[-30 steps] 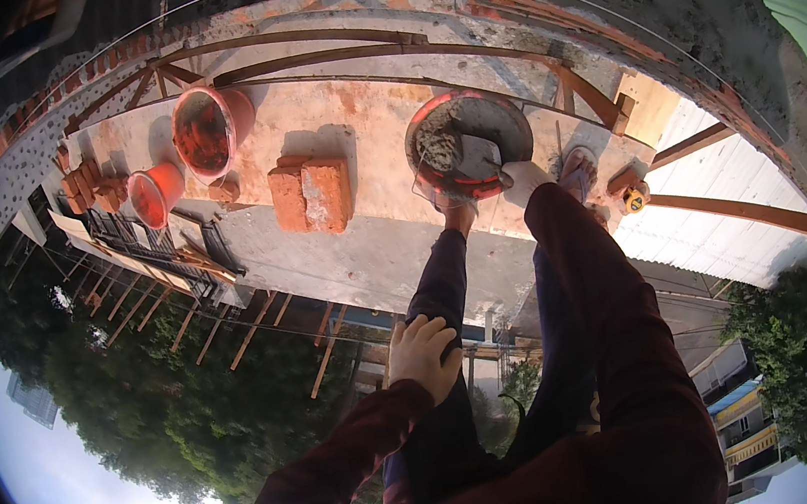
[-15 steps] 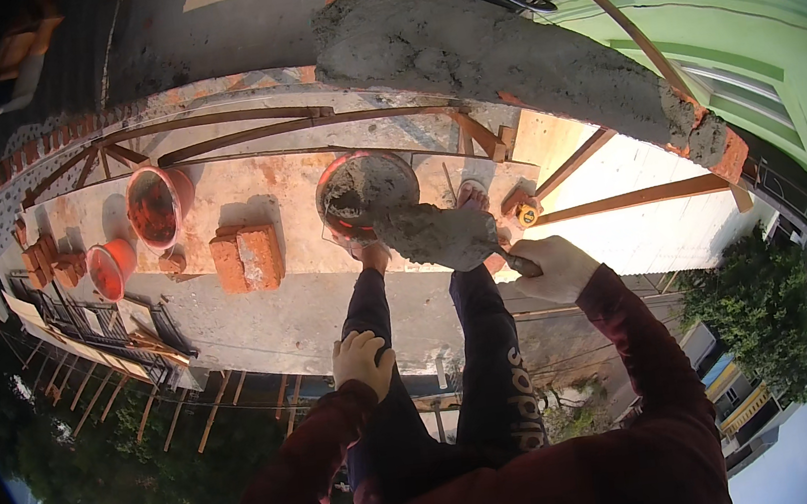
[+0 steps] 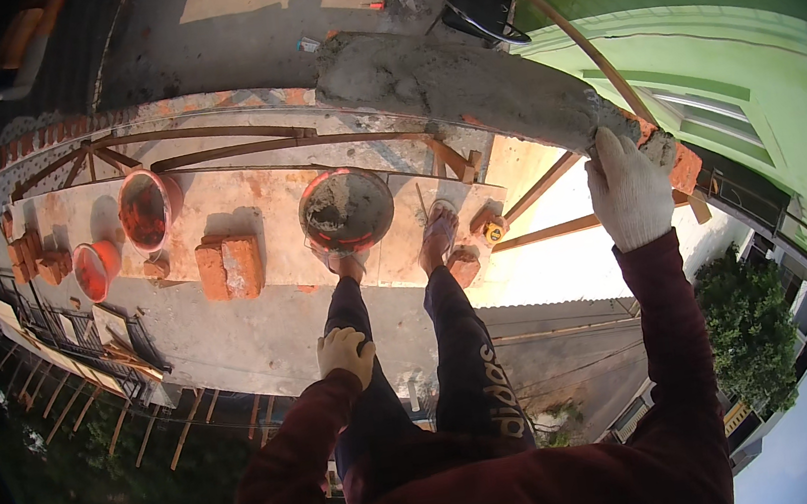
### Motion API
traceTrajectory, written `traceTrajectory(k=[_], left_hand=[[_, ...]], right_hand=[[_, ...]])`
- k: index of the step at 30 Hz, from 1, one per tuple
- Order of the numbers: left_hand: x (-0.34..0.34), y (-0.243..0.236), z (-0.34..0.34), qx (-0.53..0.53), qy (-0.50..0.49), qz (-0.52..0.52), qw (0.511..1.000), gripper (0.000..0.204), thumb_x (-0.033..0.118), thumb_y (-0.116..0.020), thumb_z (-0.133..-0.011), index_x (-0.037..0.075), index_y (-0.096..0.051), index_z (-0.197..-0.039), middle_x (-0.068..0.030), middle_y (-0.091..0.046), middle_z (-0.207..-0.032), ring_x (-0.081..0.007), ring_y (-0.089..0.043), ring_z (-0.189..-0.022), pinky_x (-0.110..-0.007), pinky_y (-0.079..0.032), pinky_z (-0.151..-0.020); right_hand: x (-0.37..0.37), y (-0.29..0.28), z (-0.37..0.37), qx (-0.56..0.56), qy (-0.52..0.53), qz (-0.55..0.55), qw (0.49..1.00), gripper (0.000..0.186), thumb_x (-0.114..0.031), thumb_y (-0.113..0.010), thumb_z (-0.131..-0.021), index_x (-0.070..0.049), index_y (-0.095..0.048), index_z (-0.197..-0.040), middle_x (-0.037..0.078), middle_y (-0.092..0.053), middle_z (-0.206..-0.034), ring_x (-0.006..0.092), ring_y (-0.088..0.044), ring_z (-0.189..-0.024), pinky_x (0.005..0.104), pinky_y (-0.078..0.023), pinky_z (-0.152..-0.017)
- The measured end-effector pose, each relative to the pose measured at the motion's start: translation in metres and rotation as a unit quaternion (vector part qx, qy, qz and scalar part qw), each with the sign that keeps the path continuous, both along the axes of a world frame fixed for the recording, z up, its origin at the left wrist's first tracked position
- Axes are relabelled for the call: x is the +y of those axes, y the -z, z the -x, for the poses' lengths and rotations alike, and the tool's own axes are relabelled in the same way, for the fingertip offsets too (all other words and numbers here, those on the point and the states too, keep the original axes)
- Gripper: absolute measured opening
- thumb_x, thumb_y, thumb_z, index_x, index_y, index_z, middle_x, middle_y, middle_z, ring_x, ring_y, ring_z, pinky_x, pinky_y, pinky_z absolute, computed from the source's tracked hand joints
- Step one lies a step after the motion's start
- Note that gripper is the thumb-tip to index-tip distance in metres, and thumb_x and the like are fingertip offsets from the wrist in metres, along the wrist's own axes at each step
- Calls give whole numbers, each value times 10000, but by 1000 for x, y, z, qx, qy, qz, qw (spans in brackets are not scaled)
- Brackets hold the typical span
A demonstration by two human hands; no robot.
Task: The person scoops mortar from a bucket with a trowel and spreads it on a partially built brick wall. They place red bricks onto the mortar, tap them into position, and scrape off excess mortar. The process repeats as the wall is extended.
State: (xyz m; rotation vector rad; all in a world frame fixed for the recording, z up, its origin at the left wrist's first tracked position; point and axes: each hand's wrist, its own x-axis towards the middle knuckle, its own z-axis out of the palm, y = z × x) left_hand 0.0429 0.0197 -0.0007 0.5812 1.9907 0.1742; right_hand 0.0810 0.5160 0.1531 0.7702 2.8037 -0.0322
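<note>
Here, the nearer right hand [image 3: 629,188], its grip too hidden to tell, overlaps the wall [image 3: 448,77] stretching lengthwise leftward.

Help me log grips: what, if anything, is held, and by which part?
Left hand, on the leg, holds nothing; whether the right hand holds anything cannot be told.

Right hand [image 3: 629,186]: palm side hidden, grip unclear. Left foot [image 3: 349,267] partly behind bucket [image 3: 350,245].

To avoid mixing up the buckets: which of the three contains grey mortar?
The rightmost bucket, holding grey mortar; the two left buckets show reddish insides.
</note>
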Motion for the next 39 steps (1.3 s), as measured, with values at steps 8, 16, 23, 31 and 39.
traceTrajectory(k=[8,16,23,31,39], left_hand=[[-4,8,-19,44,1,-30,999,263,311,-711,-880,108,-771,-1036,-67,-705,-1207,-300,-564,-1251,-492,-362,-1118],[-3,13,-24,16,3,-10,1000,275,318,-720,-879,121,-768,-1065,-71,-692,-1250,-302,-563,-1282,-526,-345,-1158],[-1,9,-22,44,18,-30,998,230,295,-705,-866,124,-766,-1008,-50,-706,-1164,-281,-584,-1211,-486,-379,-1109],[-5,18,-25,48,10,-43,998,214,285,-703,-862,117,-762,-982,-56,-703,-1110,-289,-590,-1184,-494,-376,-1109],[7,11,-15,21,58,-12,998,230,308,-689,-884,127,-759,-1007,-29,-699,-1118,-269,-591,-1189,-477,-394,-1080]], right_hand=[[49,-33,43,-24,5,283,959,334,-311,-564,-1029,2,-669,-1081,185,-696,-878,365,-707,-855,459,-537,-745],[79,-42,73,-208,7,290,934,413,-361,-515,-1005,6,-703,-970,213,-698,-872,398,-683,-834,471,-529,-781],[85,-42,23,-179,-1,247,952,334,-329,-555,-1013,-37,-713,-1047,220,-711,-968,434,-665,-946,498,-513,-855],[115,-57,-50,-199,72,216,953,295,-305,-564,-1014,-39,-690,-1024,222,-690,-944,429,-665,-901,498,-510,-819],[62,-59,22,-61,-8,248,967,317,-319,-557,-1011,-32,-690,-996,216,-701,-916,417,-683,-906,485,-540,-781]])
